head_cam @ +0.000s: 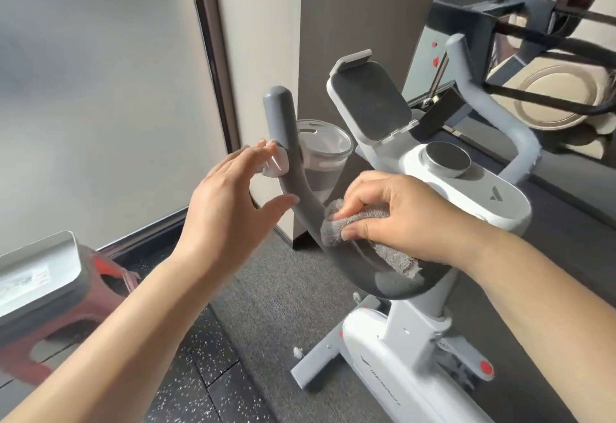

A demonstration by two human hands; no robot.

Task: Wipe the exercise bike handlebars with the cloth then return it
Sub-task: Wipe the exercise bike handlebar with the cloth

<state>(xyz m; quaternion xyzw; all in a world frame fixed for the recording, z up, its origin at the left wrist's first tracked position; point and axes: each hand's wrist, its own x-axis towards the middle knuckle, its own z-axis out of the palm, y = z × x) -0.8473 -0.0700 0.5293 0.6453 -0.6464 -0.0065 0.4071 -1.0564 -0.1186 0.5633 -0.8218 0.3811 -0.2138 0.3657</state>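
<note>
Right hand [396, 212] presses grey cloth [350, 226] against curved handlebar [300, 189].

- The cloth [350, 226] lies under the right hand [396, 212], whose fingers [358, 204] press it onto the handlebar [300, 189].
- The left hand [230, 202] is left of that bar, fingers [246, 159] beside it.
- The cup [325, 149] stands beyond the fingers, behind the bar.
- The tablet holder [366, 102] and the knob [446, 157] lie beyond the right fingers.

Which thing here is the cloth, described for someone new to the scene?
Start at the white exercise bike and follow its grey left handlebar down to the bend. The cloth is the fluffy grey wad gripped by the right hand, the only soft thing there.
</note>
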